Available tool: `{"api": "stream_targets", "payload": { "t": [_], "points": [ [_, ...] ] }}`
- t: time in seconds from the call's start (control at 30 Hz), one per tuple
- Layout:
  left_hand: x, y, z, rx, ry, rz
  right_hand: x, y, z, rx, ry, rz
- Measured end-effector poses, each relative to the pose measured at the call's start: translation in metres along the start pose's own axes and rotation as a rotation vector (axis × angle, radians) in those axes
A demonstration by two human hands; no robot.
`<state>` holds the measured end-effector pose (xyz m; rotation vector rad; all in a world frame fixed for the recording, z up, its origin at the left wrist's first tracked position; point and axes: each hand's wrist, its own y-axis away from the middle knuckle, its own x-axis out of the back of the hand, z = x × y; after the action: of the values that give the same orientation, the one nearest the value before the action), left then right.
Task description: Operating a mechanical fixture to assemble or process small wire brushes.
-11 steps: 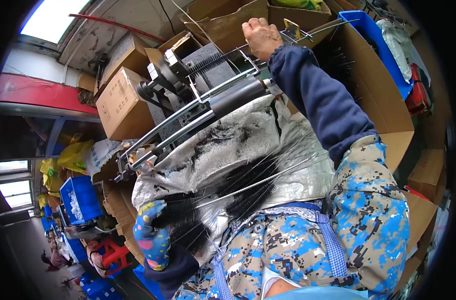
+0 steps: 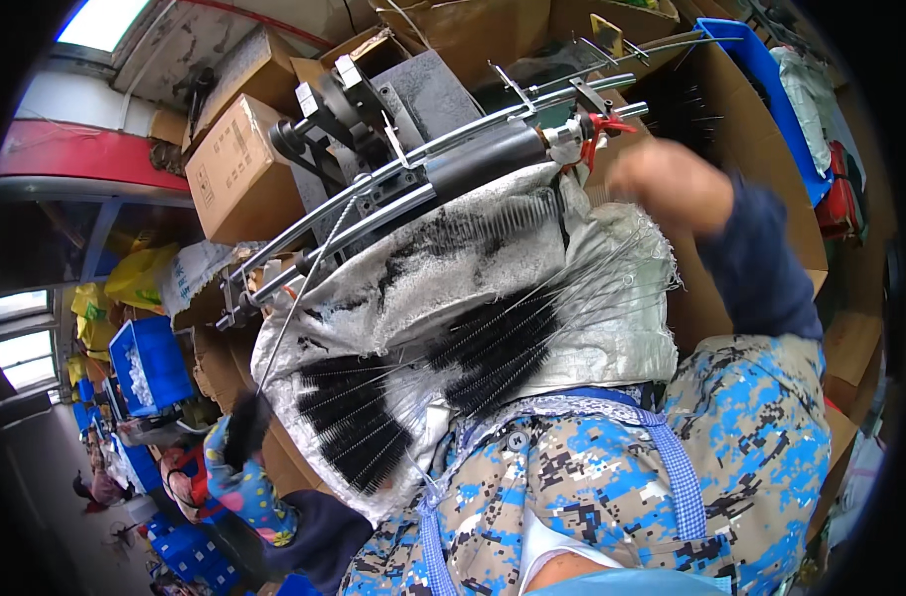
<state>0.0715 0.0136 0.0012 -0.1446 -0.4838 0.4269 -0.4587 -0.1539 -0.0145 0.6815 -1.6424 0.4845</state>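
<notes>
A white woven sack (image 2: pixel 612 298) lies over my lap, with several black twisted-wire brushes (image 2: pixel 493 348) fanned across it. Beyond it stands a machine (image 2: pixel 443 159) with curved metal rails and a black cylinder. My left hand (image 2: pixel 236 477), in a patterned glove, is at the lower left. It is closed on a black brush (image 2: pixel 246 425) whose thin wire stem runs up toward the rails. My right hand (image 2: pixel 672 184) is bare, with a dark blue sleeve. It hangs blurred above the sack's right edge, just right of the machine's red-tipped end (image 2: pixel 600 134). Its fingers cannot be made out.
Cardboard boxes (image 2: pixel 239 164) are stacked behind and around the machine. A blue bin (image 2: pixel 771 89) stands at the upper right. Blue crates (image 2: pixel 150 363) with white pieces sit at the left, and other people work low at the far left.
My right hand has left the far end of the machine's rails and swung down and to the right, toward my body. My left hand shifted slightly left with its brush.
</notes>
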Motion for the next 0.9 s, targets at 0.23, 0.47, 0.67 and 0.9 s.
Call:
{"api": "stream_targets", "payload": {
  "t": [0.23,0.47,0.67,0.9],
  "points": [
    [-0.154,-0.005,0.039,-0.101,0.242,-0.567,-0.032,-0.064,-0.189,0.207,-0.060,0.569],
    [-0.090,-0.013,-0.029,-0.185,-0.881,-0.704,-0.042,-0.125,-0.094,-0.014,0.245,0.414],
    [-0.077,-0.011,-0.102,0.356,-1.246,-0.949,-0.038,-0.206,-0.040,-0.301,0.189,0.080],
    [-0.063,-0.005,-0.059,-0.097,-1.391,-0.668,-0.046,-0.207,-0.037,-0.329,0.194,0.145]
  ]
}}
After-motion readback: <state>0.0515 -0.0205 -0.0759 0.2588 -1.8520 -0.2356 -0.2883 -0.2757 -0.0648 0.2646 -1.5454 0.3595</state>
